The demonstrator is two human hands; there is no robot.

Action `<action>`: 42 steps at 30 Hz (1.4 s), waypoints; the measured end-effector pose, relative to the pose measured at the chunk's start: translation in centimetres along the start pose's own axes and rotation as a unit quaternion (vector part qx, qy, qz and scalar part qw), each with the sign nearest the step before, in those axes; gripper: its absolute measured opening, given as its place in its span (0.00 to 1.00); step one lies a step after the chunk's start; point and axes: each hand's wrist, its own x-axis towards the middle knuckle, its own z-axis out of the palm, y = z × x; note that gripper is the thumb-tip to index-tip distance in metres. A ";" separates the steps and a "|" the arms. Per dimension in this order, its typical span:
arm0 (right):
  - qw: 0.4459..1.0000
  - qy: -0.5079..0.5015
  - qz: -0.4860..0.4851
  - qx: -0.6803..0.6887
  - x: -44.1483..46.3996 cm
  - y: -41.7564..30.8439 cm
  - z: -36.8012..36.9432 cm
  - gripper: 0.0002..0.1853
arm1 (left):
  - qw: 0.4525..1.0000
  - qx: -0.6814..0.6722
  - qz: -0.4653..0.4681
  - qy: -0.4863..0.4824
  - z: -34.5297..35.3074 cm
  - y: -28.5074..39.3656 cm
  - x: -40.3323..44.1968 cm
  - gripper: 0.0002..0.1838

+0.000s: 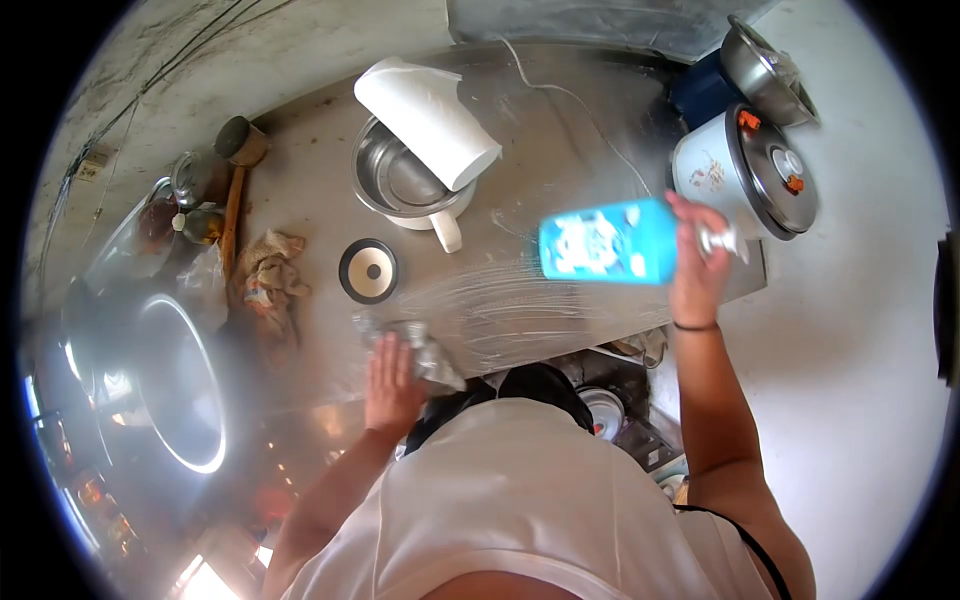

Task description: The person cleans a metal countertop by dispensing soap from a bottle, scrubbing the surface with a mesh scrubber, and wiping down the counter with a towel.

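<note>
My right hand (700, 262) is wrapped round the neck end of a blue pump bottle (608, 243), which lies tilted nearly sideways above the metal counter (520, 310). The white pump head (722, 240) points right. My left hand (394, 388) lies with fingers stretched out on a crumpled greyish wipe or plastic sheet (432, 358) near the counter's front edge; its material is unclear. Whitish wet streaks mark the counter between the two hands. Beyond my left hand sits a round black-rimmed lid (368, 271).
A paper towel roll (425, 120) rests across a steel pot (385, 170) with a white handle. A rag (270, 275) lies at left beside a big shiny round metal lid or pan (180, 385). At right stands a lidded white pot (715, 165); a white cord (580, 100) crosses the back.
</note>
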 end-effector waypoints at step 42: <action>0.955 0.154 0.030 -0.251 1.6 11.0 -32.9 0.20 | 0.988 0.136 0.007 0.077 -0.1 21.2 41.8 0.36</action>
